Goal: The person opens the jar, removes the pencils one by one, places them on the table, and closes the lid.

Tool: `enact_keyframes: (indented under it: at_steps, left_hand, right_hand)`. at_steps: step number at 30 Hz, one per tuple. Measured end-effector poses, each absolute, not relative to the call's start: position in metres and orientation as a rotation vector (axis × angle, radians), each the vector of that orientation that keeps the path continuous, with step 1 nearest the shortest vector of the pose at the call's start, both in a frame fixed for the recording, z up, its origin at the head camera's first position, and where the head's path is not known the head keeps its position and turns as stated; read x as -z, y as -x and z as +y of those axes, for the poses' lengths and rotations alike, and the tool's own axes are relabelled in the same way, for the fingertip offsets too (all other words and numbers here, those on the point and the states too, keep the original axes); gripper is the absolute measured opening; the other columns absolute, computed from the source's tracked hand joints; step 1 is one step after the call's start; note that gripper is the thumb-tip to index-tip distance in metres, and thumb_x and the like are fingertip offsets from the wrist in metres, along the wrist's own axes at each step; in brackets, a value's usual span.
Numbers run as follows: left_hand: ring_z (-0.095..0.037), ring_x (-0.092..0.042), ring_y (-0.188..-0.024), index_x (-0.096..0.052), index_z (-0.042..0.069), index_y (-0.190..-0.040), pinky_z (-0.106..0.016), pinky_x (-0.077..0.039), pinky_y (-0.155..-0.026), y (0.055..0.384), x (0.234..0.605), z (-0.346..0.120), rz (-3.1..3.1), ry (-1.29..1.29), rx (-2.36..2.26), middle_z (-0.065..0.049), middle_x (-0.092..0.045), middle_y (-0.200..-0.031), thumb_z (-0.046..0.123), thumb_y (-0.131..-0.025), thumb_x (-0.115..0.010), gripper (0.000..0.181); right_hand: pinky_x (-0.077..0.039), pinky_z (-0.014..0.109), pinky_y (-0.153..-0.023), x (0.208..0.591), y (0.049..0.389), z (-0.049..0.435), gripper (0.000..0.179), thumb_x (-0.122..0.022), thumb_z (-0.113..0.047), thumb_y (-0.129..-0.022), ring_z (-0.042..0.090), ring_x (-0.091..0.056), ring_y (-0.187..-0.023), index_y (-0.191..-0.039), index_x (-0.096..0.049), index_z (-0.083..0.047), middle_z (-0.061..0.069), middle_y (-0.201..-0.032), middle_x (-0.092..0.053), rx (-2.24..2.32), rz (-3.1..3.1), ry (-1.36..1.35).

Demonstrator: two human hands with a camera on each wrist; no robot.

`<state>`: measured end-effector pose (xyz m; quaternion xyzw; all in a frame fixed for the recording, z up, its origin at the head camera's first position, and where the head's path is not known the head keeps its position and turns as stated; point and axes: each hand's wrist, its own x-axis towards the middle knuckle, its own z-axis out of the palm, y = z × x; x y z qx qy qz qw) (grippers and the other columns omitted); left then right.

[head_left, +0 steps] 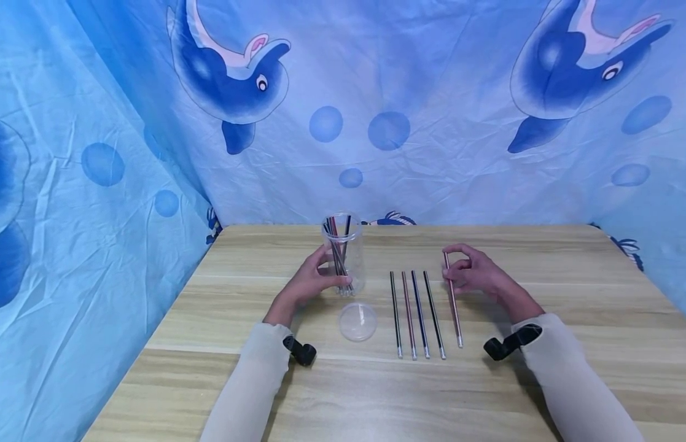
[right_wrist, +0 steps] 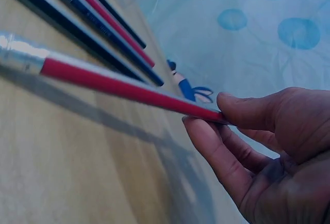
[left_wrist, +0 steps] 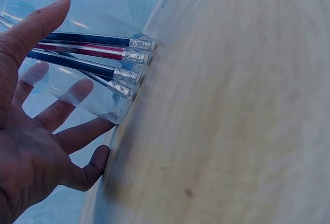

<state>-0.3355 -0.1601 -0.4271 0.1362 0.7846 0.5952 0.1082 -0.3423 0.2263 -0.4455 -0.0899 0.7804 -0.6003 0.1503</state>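
A clear plastic jar [head_left: 356, 261] stands upright, with several pencils [left_wrist: 98, 52] leaning inside, their eraser ends at the bottom. My left hand [head_left: 309, 279] grips the jar from the left, thumb in front and fingers spread round its wall. Between thumb and fingertips, my right hand [head_left: 478, 273] pinches a red pencil [right_wrist: 113, 84] near the end away from its eraser. This pencil slants with the eraser end [head_left: 459, 342] toward me and casts a shadow on the table. Left of it lies a row of dark and red pencils [head_left: 420, 313], side by side.
A round clear lid [head_left: 357, 322] lies flat in front of the jar, left of the pencil row. Beneath everything is a light wooden table [head_left: 376, 399]. A blue curtain [head_left: 442, 178] with dolphins hangs along the table's far edge and left side.
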Motion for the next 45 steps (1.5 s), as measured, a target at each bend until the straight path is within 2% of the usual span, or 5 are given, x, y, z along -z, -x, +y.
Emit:
enact_keyframes:
  at_steps: [6,17,26,33,45]
  left_hand:
    - [-0.040,-0.041,-0.137,-0.027,0.020,-0.159,-0.054,-0.033,-0.112,0.334,0.427,-0.161,2.313,-0.386,-1.745,-0.019,-0.044,-0.148,0.010,-0.081,-0.083,0.097]
    - [-0.039,-0.042,-0.136,-0.028,0.020,-0.158,-0.054,-0.035,-0.110,0.335,0.426,-0.161,2.308,-0.420,-1.752,-0.019,-0.046,-0.146,0.008,-0.081,-0.082,0.095]
    - [-0.039,-0.044,-0.135,-0.031,0.021,-0.157,-0.053,-0.037,-0.109,0.336,0.426,-0.162,2.310,-0.443,-1.752,-0.019,-0.048,-0.143,0.007,-0.081,-0.082,0.093]
    - [-0.040,-0.044,-0.134,-0.031,0.021,-0.157,-0.054,-0.037,-0.109,0.337,0.426,-0.162,2.302,-0.457,-1.760,-0.020,-0.048,-0.142,0.006,-0.081,-0.082,0.093]
    - [-0.041,-0.044,-0.134,-0.029,0.021,-0.158,-0.054,-0.037,-0.109,0.337,0.427,-0.161,2.291,-0.465,-1.770,-0.021,-0.049,-0.141,0.005,-0.082,-0.081,0.094]
  right_hand:
    - [-0.059,0.033,-0.067,0.461,0.347,0.227,0.063,-0.062,0.003,-0.096,0.024,-0.071,-0.084,-0.149,-0.028,0.004,0.014,-0.094,-0.071,1.786,2.120,0.245]
    - [-0.060,0.032,-0.066,0.457,0.344,0.213,0.057,-0.068,-0.001,-0.092,0.020,-0.071,-0.074,-0.142,-0.040,0.010,0.016,-0.090,-0.070,1.621,2.363,0.141]
    - [-0.055,0.032,-0.059,0.457,0.341,0.200,0.045,-0.067,-0.010,-0.088,0.019,-0.063,-0.067,-0.131,-0.057,0.000,0.010,-0.082,-0.063,1.334,2.654,0.026]
    - [-0.057,0.032,-0.060,0.458,0.338,0.196,0.043,-0.066,-0.010,-0.088,0.019,-0.066,-0.068,-0.130,-0.058,0.001,0.013,-0.090,-0.062,1.307,2.682,0.038]
    - [-0.058,0.031,-0.061,0.459,0.337,0.193,0.047,-0.067,-0.006,-0.089,0.016,-0.067,-0.067,-0.132,-0.056,0.009,0.013,-0.089,-0.068,1.291,2.695,0.078]
